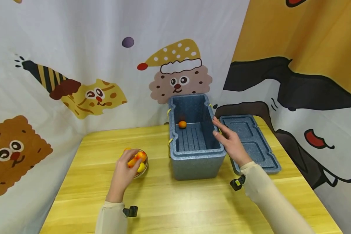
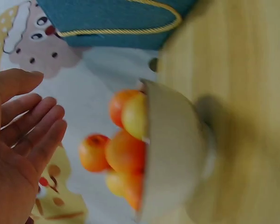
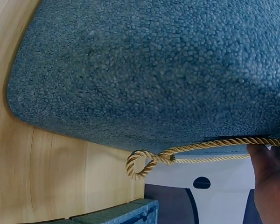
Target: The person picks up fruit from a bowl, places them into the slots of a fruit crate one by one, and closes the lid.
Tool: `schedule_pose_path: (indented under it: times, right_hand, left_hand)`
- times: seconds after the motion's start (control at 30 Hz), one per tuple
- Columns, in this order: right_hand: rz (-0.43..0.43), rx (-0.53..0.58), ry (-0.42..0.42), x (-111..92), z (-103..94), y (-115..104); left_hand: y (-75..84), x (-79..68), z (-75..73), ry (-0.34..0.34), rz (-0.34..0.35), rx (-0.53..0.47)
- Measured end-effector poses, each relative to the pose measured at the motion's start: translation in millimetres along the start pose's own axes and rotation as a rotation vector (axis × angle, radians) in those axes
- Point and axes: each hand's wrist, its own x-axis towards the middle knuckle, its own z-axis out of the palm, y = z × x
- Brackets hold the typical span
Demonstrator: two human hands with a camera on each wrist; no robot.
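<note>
My left hand (image 1: 123,170), empty, hovers over a bowl (image 2: 175,154) of small fruits. In the left wrist view its fingers (image 2: 35,119) are relaxed and apart from the heap. Orange-red fruits (image 2: 126,151) and a yellow one (image 2: 134,116) rise above the bowl's pale rim. To the right stands a grey-blue foam box (image 1: 197,167) without its lid, a single orange fruit (image 1: 182,124) on its floor. Extended fingers of my right hand (image 1: 232,144) rest on the box's right rim, beside a yellow rope handle (image 3: 200,147).
The box's lid (image 1: 254,148) lies flat on the wooden table (image 1: 175,204), right of the box. Another rope (image 1: 169,148) hangs on the box's left side. Behind the table hangs a curtain (image 1: 105,42) printed with cartoon figures.
</note>
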Motion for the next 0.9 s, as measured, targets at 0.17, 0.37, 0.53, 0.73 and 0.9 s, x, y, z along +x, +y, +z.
schedule_pose_path:
  times: [0.17, 0.37, 0.53, 0.73, 0.9]
  right_hand:
    - [0.0, -0.003, 0.006, -2.4, -0.9, -0.1]
    - [-0.006, 0.003, 0.006, -0.3, -0.2, 1.1]
    - [0.002, 0.033, -0.009, 0.4, 1.7, 1.5]
    - [0.002, 0.034, -0.003, 0.2, 2.1, 1.6]
    - [-0.005, 0.022, 0.006, 0.1, -0.2, 1.8]
  left_hand:
    - [-14.6, -19.7, -0.8, 0.028, -0.032, 0.078]
    - [-26.7, -32.4, -2.5, 0.026, -0.049, 0.145]
    - [-32.3, -37.7, -1.6, 0.015, -0.061, 0.208]
    - [-34.1, -39.8, 2.1, 0.038, -0.067, 0.23]
    - [-37.1, -42.0, 6.8, 0.057, -0.071, 0.237]
